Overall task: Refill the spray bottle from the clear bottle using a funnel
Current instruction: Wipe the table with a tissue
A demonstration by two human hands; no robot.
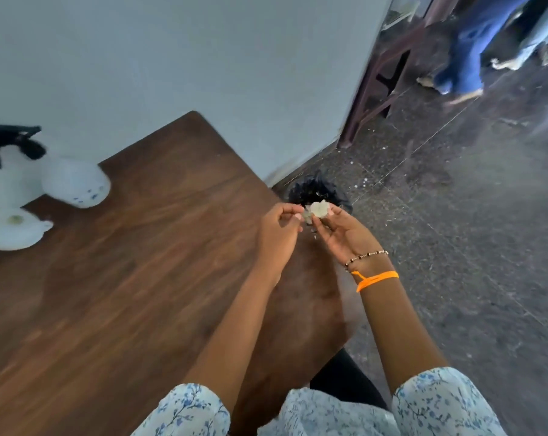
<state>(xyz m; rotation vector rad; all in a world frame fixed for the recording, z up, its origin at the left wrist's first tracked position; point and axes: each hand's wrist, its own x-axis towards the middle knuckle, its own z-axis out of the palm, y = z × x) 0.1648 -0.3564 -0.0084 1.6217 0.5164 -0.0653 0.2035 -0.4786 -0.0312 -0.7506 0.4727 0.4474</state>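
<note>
Both of my hands are off the right edge of the wooden table (pixel 124 278). My left hand (pixel 277 231) and my right hand (pixel 345 237) pinch a small crumpled translucent scrap (pixel 318 209) between their fingertips, above a black-lined bin (pixel 310 188). At the far left of the table, blurred, stand a white spray bottle (pixel 2 180) with a black trigger head, a pale bottle (pixel 76 182) with blue marks, and a white funnel (pixel 13 228). They are far from both hands.
A grey wall (pixel 203 58) runs behind the table. To the right lies a dark speckled floor (pixel 455 215). A dark wooden furniture leg (pixel 376 80) stands at the back right, and a person in blue trousers (pixel 467 58) is beyond it.
</note>
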